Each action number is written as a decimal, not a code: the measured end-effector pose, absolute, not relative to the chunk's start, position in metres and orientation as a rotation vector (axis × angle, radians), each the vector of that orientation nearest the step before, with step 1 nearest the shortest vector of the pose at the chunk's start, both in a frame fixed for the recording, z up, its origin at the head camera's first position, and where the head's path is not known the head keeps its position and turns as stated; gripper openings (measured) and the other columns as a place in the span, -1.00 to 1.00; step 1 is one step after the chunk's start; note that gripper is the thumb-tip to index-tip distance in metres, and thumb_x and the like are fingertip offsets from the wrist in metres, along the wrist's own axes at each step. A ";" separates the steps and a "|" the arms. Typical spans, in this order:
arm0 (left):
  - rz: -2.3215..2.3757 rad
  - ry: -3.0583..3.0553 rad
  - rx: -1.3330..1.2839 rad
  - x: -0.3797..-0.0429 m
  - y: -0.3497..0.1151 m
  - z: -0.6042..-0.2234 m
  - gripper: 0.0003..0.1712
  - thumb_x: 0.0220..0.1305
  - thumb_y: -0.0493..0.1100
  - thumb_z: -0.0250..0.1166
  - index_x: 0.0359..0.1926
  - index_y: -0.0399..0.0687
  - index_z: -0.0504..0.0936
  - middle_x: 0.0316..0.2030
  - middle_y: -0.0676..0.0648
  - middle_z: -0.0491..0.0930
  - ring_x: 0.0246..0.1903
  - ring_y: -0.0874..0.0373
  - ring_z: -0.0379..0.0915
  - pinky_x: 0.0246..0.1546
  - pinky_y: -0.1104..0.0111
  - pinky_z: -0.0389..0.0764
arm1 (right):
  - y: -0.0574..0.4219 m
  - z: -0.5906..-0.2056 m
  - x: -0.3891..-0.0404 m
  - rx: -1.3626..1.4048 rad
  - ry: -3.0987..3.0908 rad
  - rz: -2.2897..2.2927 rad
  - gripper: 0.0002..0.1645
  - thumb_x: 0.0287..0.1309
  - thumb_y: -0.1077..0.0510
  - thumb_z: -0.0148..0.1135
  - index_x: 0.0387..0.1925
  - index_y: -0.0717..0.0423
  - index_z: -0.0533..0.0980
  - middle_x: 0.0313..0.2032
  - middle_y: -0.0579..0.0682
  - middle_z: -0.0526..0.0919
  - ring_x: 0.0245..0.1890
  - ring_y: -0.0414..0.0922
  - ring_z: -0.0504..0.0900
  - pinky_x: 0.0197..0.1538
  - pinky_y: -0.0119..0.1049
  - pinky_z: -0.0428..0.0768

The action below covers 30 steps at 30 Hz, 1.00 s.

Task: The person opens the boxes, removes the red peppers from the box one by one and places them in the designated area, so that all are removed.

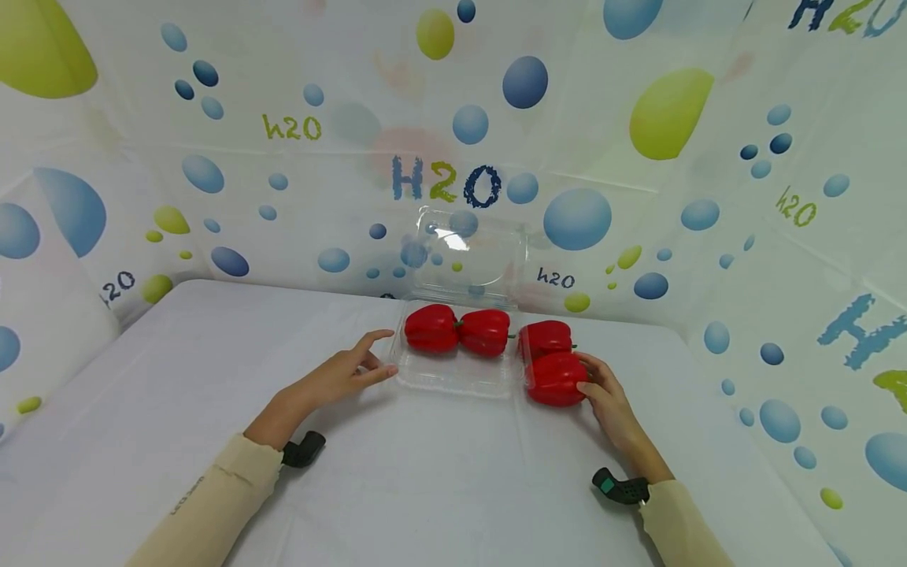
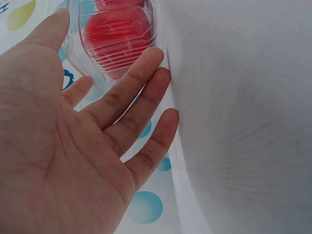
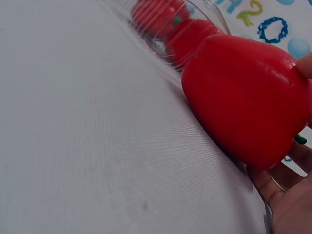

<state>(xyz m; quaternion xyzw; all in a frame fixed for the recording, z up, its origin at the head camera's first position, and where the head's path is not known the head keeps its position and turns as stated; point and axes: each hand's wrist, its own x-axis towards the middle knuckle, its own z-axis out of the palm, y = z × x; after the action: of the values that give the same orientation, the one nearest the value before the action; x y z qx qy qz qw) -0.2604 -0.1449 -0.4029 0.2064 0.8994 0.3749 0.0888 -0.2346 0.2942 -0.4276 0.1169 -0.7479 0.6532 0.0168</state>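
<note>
A clear plastic clamshell box lies on the table with its lid raised at the back. Two red bell peppers sit side by side along its far half. To the left of the box is my left hand, fingers spread and relaxed, fingertips close to the box's edge; whether they touch it I cannot tell. My right hand grips another red bell pepper just right of the box, thumb and fingers around its right end. Behind that one lies a further red bell pepper, partly hidden.
A white cloth covers the table. Behind it rises a patterned curtain with blue and green dots, close to the raised lid. Each wrist carries a small black camera.
</note>
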 end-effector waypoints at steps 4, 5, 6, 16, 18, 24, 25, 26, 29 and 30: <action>1.112 2.679 0.627 -0.261 -0.145 -0.403 -0.19 0.37 0.16 0.18 0.47 0.08 0.00 -0.06 -0.11 0.59 -0.09 0.03 0.53 -0.03 0.08 0.58 | 0.295 -0.427 -0.235 0.375 -2.306 2.043 -0.36 0.30 0.34 -0.15 0.40 0.34 0.06 0.22 0.08 0.24 0.10 -0.19 0.34 0.08 -0.56 0.46; 1.112 2.679 0.632 -0.261 -0.146 -0.402 -0.19 0.38 0.15 0.18 0.47 0.07 0.00 -0.06 -0.11 0.59 -0.09 0.02 0.53 -0.03 0.07 0.58 | 0.295 -0.427 -0.235 0.378 -2.305 2.042 -0.36 0.31 0.34 -0.15 0.40 0.35 0.05 0.22 0.07 0.24 0.10 -0.19 0.34 0.09 -0.56 0.45; 1.111 2.679 0.637 -0.261 -0.146 -0.402 -0.19 0.38 0.15 0.18 0.47 0.06 0.00 -0.06 -0.11 0.59 -0.08 0.02 0.53 -0.02 0.07 0.57 | 0.295 -0.427 -0.235 0.378 -2.305 2.042 -0.36 0.31 0.34 -0.15 0.40 0.35 0.05 0.22 0.07 0.24 0.10 -0.20 0.34 0.09 -0.56 0.45; 1.124 2.668 0.618 -0.261 -0.146 -0.403 -0.18 0.36 0.17 0.19 0.47 0.10 0.00 -0.06 -0.09 0.59 -0.09 0.04 0.52 -0.03 0.09 0.57 | 0.295 -0.427 -0.235 0.369 -2.310 2.043 -0.35 0.34 0.29 -0.08 0.40 0.34 0.05 0.23 0.05 0.25 0.12 -0.21 0.34 0.09 -0.55 0.46; 1.124 2.669 0.618 -0.261 -0.146 -0.404 -0.19 0.37 0.14 0.19 0.47 0.09 0.00 -0.06 -0.09 0.59 -0.09 0.04 0.52 -0.05 0.09 0.58 | 0.295 -0.427 -0.234 0.366 -2.312 2.034 -0.35 0.34 0.28 -0.06 0.40 0.33 0.06 0.24 0.04 0.24 0.13 -0.22 0.34 0.09 -0.55 0.47; 1.128 2.664 0.621 -0.261 -0.147 -0.404 -0.17 0.37 0.18 0.18 0.47 0.11 -0.01 -0.06 -0.09 0.59 -0.09 0.04 0.53 -0.05 0.10 0.58 | 0.297 -0.428 -0.235 0.370 -2.302 2.017 -0.35 0.35 0.25 -0.02 0.40 0.31 0.08 0.21 -0.08 0.27 0.14 -0.21 0.35 0.09 -0.53 0.49; 1.130 2.663 0.622 -0.260 -0.147 -0.404 -0.17 0.36 0.19 0.18 0.47 0.11 -0.01 -0.06 -0.09 0.59 -0.09 0.04 0.53 -0.05 0.11 0.58 | 0.297 -0.428 -0.235 0.372 -2.302 2.015 -0.35 0.35 0.25 -0.01 0.40 0.31 0.08 0.21 -0.09 0.28 0.14 -0.21 0.35 0.09 -0.53 0.49; 1.132 2.662 0.617 -0.260 -0.147 -0.404 -0.17 0.36 0.19 0.18 0.47 0.12 -0.01 -0.06 -0.08 0.59 -0.09 0.05 0.53 -0.06 0.12 0.58 | 0.297 -0.429 -0.235 0.374 -2.299 2.019 -0.35 0.35 0.25 -0.01 0.39 0.32 0.08 0.20 -0.10 0.28 0.13 -0.21 0.35 0.09 -0.53 0.49; 1.130 2.661 0.623 -0.260 -0.146 -0.403 -0.18 0.37 0.17 0.18 0.47 0.10 -0.01 -0.06 -0.09 0.59 -0.10 0.05 0.52 -0.08 0.14 0.58 | 0.297 -0.429 -0.235 0.382 -2.298 2.018 -0.36 0.37 0.24 -0.03 0.39 0.33 0.08 0.20 -0.10 0.29 0.14 -0.21 0.35 0.10 -0.54 0.48; 1.131 2.662 0.617 -0.260 -0.146 -0.403 -0.18 0.37 0.17 0.18 0.47 0.11 -0.01 -0.06 -0.09 0.59 -0.11 0.05 0.52 -0.09 0.15 0.59 | 0.297 -0.429 -0.235 0.383 -2.300 2.018 -0.37 0.38 0.23 -0.04 0.39 0.33 0.08 0.20 -0.10 0.29 0.14 -0.22 0.35 0.10 -0.54 0.47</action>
<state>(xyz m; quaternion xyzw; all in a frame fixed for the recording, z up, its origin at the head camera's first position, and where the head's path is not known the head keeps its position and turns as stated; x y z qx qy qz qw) -0.2601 -0.1458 -0.4031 0.2079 0.8963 0.3807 0.0919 -0.2353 0.2974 -0.4294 0.1240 -0.7454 0.6543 0.0289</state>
